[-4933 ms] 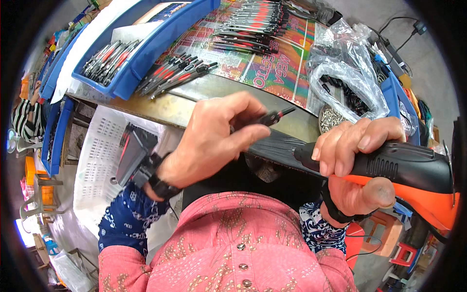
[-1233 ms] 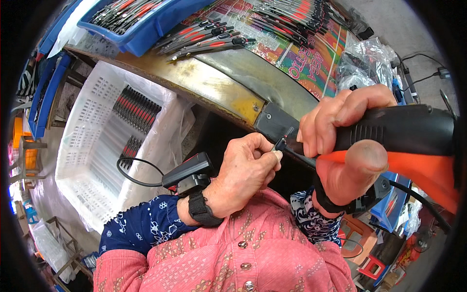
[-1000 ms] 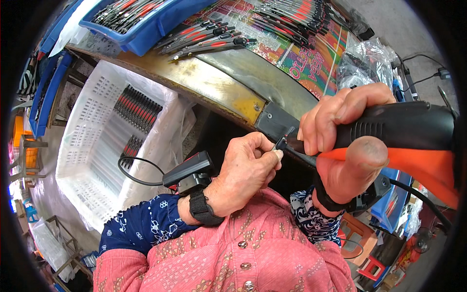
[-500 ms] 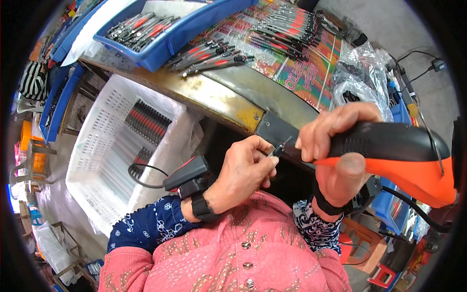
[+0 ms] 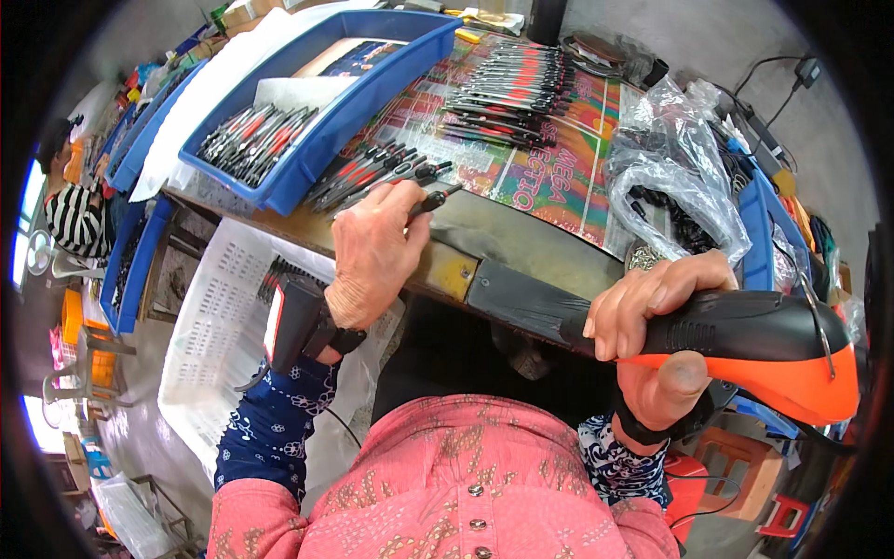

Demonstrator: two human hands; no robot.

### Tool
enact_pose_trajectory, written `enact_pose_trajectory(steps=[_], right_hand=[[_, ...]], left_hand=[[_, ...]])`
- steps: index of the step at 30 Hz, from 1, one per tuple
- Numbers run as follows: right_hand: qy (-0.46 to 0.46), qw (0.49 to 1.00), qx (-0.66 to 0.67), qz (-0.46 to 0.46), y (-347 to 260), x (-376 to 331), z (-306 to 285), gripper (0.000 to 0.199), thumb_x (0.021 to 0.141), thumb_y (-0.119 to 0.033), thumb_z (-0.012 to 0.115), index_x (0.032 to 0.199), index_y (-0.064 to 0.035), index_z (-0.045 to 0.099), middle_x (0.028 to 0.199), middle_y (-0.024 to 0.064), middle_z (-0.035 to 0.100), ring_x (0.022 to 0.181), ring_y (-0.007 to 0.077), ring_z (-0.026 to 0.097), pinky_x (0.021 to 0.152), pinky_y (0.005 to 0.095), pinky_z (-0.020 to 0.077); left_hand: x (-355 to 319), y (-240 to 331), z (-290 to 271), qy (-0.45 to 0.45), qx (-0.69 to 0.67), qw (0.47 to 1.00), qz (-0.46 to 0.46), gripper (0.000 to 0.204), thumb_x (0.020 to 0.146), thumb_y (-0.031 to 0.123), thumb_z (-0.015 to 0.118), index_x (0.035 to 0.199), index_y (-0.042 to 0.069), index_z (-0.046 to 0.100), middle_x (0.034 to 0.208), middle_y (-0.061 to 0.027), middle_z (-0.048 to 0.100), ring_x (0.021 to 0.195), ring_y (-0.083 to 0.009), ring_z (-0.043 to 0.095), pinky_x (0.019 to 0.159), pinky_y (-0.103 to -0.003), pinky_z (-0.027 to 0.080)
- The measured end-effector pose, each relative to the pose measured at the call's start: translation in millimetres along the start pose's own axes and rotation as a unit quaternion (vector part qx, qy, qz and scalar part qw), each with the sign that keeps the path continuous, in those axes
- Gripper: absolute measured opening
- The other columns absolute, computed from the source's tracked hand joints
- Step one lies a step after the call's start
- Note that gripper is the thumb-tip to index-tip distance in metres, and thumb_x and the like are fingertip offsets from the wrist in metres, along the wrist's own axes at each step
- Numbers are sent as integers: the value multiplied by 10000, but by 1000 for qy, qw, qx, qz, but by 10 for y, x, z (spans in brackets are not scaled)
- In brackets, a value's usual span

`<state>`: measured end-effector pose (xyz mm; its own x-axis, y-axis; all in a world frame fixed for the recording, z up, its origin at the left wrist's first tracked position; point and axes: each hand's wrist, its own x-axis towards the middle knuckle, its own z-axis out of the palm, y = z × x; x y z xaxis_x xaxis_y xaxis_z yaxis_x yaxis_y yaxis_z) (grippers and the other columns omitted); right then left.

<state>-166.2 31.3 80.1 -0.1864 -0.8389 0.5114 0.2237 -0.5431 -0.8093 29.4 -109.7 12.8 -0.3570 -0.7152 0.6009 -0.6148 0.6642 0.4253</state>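
Left hand (image 5: 372, 252) pinches a small black-and-red screwdriver (image 5: 430, 198) over the bench (image 5: 521, 242) edge, just beside the loose row of screwdrivers (image 5: 372, 177). Right hand (image 5: 652, 317), grip wrapped tight, holds the black-and-orange power tool (image 5: 745, 345) nearer the bench's front.

A worn workbench (image 5: 521, 244) stands before a grey wall (image 5: 708, 37); left of it, daylit windows (image 5: 20, 224).
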Motion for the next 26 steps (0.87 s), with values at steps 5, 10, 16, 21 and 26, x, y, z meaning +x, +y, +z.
enact_pose_trajectory(steps=[5,10,16,21,26], right_hand=[[-28,995,88,-25,62,38,-93,516,580,25,813,929,8,434,658,99,539,568,189,548,544,319,488],[1,997,81,-1,53,-5,-111,514,586,6,820,927,5,435,665,94,539,567,187,551,542,313,490],[34,996,85,15,70,-8,-100,519,579,-45,837,920,0,449,642,87,533,545,187,543,533,317,486],[46,997,62,11,75,-16,-82,530,603,-148,852,926,-6,456,625,87,534,523,194,534,535,332,483],[12,1000,13,4,127,-38,-131,568,714,-359,795,1000,-28,432,632,90,546,527,213,555,552,356,498]], left_hand=[[112,-134,80,4,95,995,28,136,741,126,653,854,78,594,774,-94,569,732,-307,578,621,-392,459],[194,-223,69,12,138,989,58,185,734,146,679,876,69,590,824,-95,542,764,-305,577,632,-388,466],[370,-343,-23,-50,243,969,-1,398,690,318,763,877,21,576,886,-137,535,818,-312,593,657,-388,498],[467,-455,-88,-124,274,953,-32,506,686,473,736,781,-14,639,849,-180,610,788,-314,623,676,-378,514],[507,-627,-133,-145,250,957,9,534,697,541,705,885,42,662,849,-152,630,823,-337,629,741,-403,508]])
